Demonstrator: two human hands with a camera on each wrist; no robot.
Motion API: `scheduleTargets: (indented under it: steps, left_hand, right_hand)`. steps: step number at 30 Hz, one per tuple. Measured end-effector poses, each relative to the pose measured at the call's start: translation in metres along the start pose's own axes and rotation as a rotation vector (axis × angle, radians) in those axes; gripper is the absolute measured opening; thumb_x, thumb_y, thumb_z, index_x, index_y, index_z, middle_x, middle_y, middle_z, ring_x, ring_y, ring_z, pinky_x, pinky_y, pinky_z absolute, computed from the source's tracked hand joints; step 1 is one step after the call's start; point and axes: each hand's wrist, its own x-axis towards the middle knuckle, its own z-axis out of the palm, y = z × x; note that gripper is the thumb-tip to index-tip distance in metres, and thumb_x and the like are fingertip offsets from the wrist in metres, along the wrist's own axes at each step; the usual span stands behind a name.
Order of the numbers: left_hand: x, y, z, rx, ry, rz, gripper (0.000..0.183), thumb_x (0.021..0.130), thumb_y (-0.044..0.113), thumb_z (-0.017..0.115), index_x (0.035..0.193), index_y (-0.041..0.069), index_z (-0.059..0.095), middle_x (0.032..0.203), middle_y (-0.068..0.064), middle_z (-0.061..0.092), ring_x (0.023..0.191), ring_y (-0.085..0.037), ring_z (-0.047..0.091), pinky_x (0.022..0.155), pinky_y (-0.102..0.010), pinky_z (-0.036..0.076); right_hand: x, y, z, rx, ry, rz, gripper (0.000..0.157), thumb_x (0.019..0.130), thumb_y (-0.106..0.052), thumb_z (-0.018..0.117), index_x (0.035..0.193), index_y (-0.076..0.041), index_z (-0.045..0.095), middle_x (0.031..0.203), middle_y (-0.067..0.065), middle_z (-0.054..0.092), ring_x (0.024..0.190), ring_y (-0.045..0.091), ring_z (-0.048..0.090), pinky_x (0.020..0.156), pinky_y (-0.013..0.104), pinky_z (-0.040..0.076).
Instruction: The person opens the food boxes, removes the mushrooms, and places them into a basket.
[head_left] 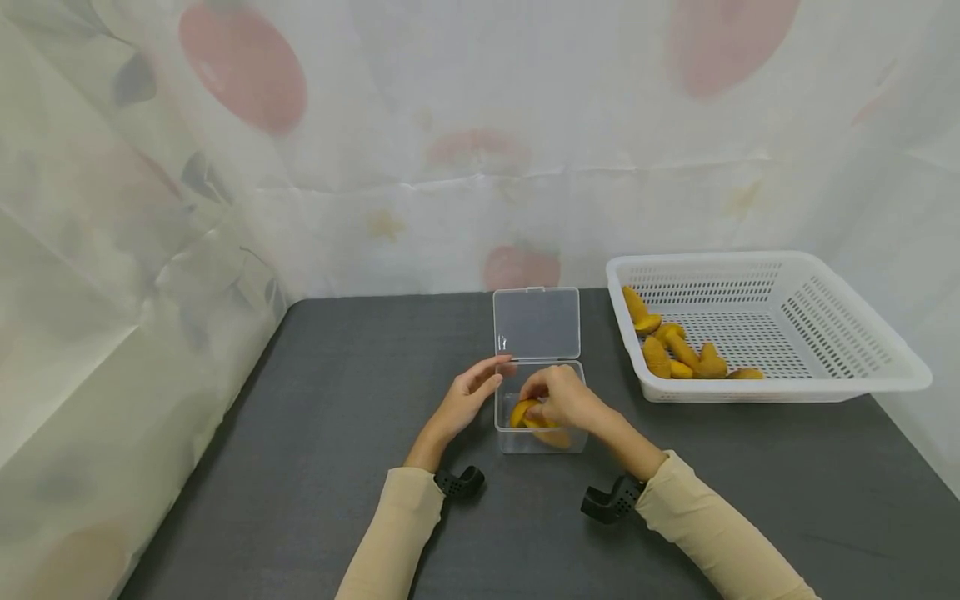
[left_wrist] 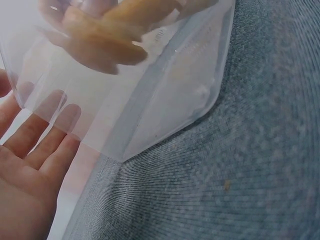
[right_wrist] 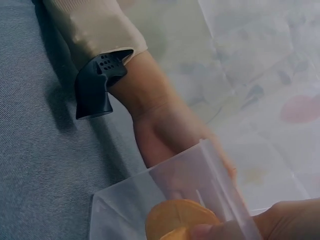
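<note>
A clear plastic box (head_left: 510, 443) stands on the dark table with its hinged lid (head_left: 537, 323) folded back. My left hand (head_left: 471, 396) touches the box's left side, its fingers fairly straight; in the left wrist view they show through the clear wall (left_wrist: 107, 112). My right hand (head_left: 566, 396) reaches down inside the box. Its curled fingers pinch a rounded yellow-brown piece (right_wrist: 175, 216), and the thumb presses on it in the right wrist view. Other yellow-brown pieces (left_wrist: 100, 45) lie in the box, blurred through the plastic.
A white slotted basket (head_left: 862, 333) stands at the back right of the table (head_left: 360, 375), with several yellow-brown pieces (head_left: 682, 354) gathered at its left end. A patterned white curtain (head_left: 420, 225) hangs behind the table. Each wrist wears a black camera mount (head_left: 611, 500).
</note>
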Motion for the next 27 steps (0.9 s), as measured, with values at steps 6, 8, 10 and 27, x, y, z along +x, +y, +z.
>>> scheduleTargets:
  steps: [6, 8, 10, 27]
  left_hand:
    - [0.000, -0.001, 0.000, -0.019, -0.002, 0.035, 0.039, 0.103, 0.016, 0.044, 0.140, 0.005, 0.047, 0.137, -0.024, 0.055, 0.135, -0.038, 0.047, 0.105, -0.013, 0.041]
    - [0.000, -0.001, 0.000, -0.023, 0.000, 0.033, 0.039, 0.103, 0.017, 0.045, 0.140, 0.005, 0.047, 0.137, -0.024, 0.055, 0.135, -0.038, 0.047, 0.106, -0.013, 0.041]
    - [0.000, -0.001, -0.001, -0.025, 0.002, 0.026, 0.039, 0.103, 0.018, 0.045, 0.140, 0.005, 0.047, 0.137, -0.024, 0.055, 0.135, -0.037, 0.047, 0.105, -0.013, 0.041]
    - [0.001, 0.000, 0.000, 0.006, 0.000, 0.030, 0.039, 0.103, 0.011, 0.042, 0.141, 0.001, 0.045, 0.138, -0.025, 0.055, 0.134, -0.037, 0.048, 0.111, -0.027, 0.042]
  right_hand:
    - [-0.003, 0.000, -0.008, 0.015, 0.050, -0.036, 0.009, 0.079, -0.004, 0.075, 0.088, -0.004, 0.075, 0.084, 0.009, 0.075, 0.075, 0.017, 0.068, 0.073, 0.031, 0.059]
    - [-0.004, 0.000, -0.010, 0.023, 0.067, -0.037, 0.009, 0.080, -0.006, 0.076, 0.089, -0.004, 0.074, 0.085, 0.009, 0.075, 0.076, 0.017, 0.067, 0.074, 0.033, 0.059]
    - [-0.005, 0.000, -0.012, 0.038, 0.087, -0.025, 0.009, 0.081, -0.007, 0.076, 0.089, -0.003, 0.074, 0.086, 0.009, 0.074, 0.077, 0.018, 0.068, 0.077, 0.036, 0.059]
    - [-0.013, 0.002, -0.028, 0.082, 0.254, 0.022, 0.016, 0.080, -0.012, 0.077, 0.092, -0.001, 0.073, 0.087, 0.013, 0.074, 0.077, 0.022, 0.069, 0.074, 0.035, 0.059]
